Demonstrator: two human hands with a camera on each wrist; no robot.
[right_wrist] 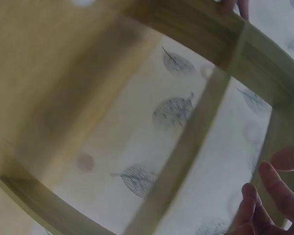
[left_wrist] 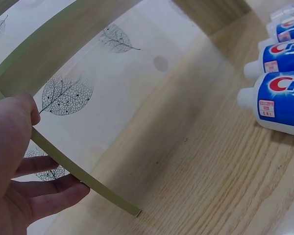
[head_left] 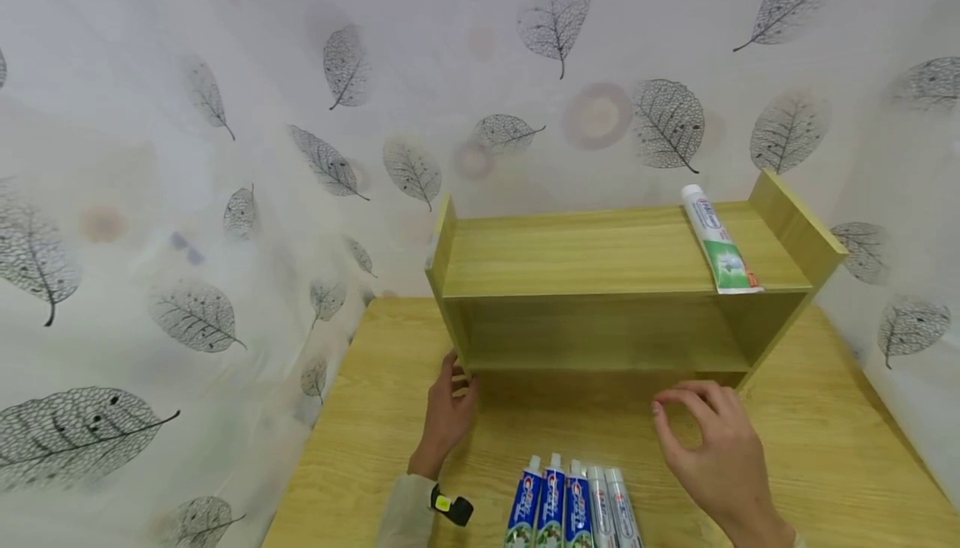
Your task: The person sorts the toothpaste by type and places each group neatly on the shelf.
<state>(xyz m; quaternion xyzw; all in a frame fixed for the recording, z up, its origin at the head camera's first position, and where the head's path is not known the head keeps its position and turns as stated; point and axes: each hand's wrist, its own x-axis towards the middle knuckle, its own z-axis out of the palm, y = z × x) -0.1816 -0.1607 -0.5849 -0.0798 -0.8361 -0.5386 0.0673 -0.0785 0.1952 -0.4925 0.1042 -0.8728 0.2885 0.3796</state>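
Gripping the left side board (head_left: 443, 248) of a wooden shelf (head_left: 570, 256), the left hand (head_left: 448, 415) has its thumb and fingers on opposite faces. The right hand (head_left: 720, 456), at the near right, has loosely curled fingers, thumb and forefinger narrowly set, nothing visible between them. One green-and-white tube (head_left: 720, 240) lies at the upper level's right; three blue tubes (head_left: 550, 502) and two pale tubes (head_left: 622, 510) lie near, on the worktop (head_left: 840, 423). Progress, as judged: one tube shelved, five left.
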